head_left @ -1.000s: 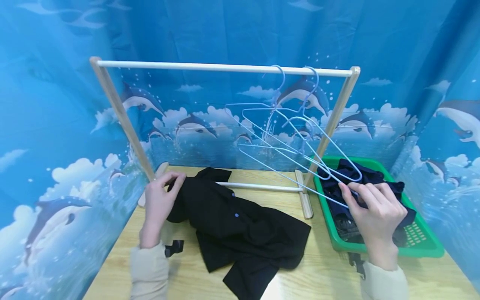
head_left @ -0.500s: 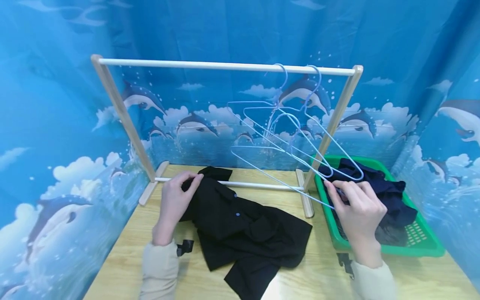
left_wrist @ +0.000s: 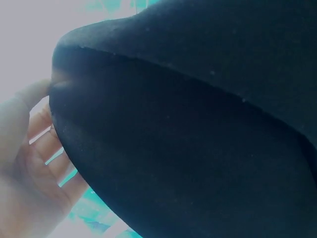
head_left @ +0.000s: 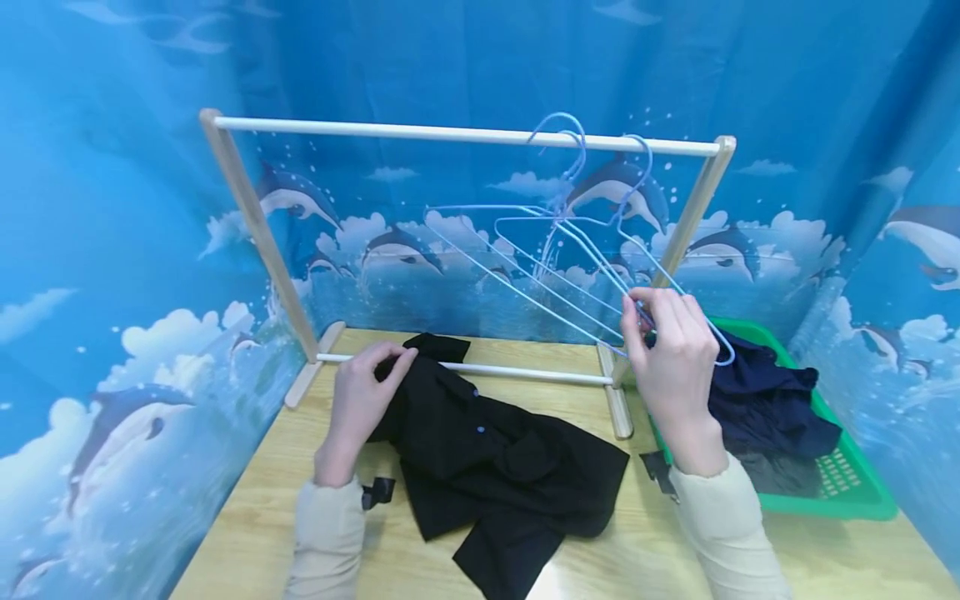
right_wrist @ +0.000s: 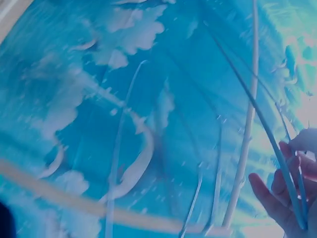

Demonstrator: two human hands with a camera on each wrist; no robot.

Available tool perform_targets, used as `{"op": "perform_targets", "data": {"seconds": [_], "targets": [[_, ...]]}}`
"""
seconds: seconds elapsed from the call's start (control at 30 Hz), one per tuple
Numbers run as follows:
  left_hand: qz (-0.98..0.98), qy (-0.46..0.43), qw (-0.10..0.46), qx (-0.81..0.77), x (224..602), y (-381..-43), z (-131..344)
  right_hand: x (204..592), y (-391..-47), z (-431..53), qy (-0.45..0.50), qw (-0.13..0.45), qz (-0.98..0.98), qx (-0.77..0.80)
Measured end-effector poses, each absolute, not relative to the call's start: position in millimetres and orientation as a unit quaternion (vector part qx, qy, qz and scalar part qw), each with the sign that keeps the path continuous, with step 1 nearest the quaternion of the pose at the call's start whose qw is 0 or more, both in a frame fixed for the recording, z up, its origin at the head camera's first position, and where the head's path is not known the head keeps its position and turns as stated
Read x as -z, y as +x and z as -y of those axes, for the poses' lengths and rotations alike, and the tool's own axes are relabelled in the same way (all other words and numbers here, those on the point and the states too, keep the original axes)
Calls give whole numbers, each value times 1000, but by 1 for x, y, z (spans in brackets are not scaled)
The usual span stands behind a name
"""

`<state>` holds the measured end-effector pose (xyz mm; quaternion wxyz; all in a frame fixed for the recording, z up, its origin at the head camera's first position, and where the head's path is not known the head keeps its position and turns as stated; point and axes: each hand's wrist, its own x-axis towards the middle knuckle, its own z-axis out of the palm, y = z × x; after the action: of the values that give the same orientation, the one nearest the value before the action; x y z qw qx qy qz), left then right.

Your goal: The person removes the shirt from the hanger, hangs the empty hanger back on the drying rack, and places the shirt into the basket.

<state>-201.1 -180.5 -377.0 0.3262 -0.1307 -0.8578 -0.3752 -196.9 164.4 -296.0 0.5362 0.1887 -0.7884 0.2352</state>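
My left hand [head_left: 360, 404] pinches the upper left edge of a black shirt [head_left: 510, 467] with blue buttons, which lies rumpled on the table. In the left wrist view the black cloth [left_wrist: 178, 139] hides the fingertips of that hand [left_wrist: 37, 168]. My right hand [head_left: 671, 362] holds a light blue wire hanger [head_left: 557, 115] near its right corner, its hook up at the rack's top rod [head_left: 375, 130]. Whether the hook rests on the rod, I cannot tell. The right wrist view has the hanger's wire [right_wrist: 270, 134] running into the fingers [right_wrist: 277, 203].
Two more blue hangers, one of them with its hook [head_left: 647, 154] farther right, hang on the rod. Behind the right forearm stands a green basket [head_left: 862, 502] of dark clothes [head_left: 772, 400]. A dolphin-print curtain [head_left: 420, 67] surrounds the wooden table [head_left: 255, 517].
My right hand has moved up and left, raising the held hanger from below the others to the rod. My left hand has shifted right, still pinching the shirt.
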Motion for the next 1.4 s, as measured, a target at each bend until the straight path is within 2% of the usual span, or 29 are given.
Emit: {"op": "perform_targets", "data": {"seconds": [0.27, 0.53, 0.7, 0.97, 1.13, 1.4], "targets": [[860, -133, 327, 369, 377, -201, 179, 275, -222, -133, 184, 487, 825, -219], [865, -135, 310, 372, 378, -200, 177, 292, -239, -125, 180, 443, 854, -206], [865, -135, 310, 371, 379, -202, 178, 297, -240, -127, 183, 445, 852, -204], [863, -145, 318, 365, 379, -202, 179, 296, -229, -124, 191, 476, 835, -201], [868, -156, 304, 359, 379, -201, 171, 308, -213, -110, 249, 503, 796, -226], [868, -194, 296, 348, 380, -200, 150, 352, -196, -80, 336, 441, 800, -231]]}}
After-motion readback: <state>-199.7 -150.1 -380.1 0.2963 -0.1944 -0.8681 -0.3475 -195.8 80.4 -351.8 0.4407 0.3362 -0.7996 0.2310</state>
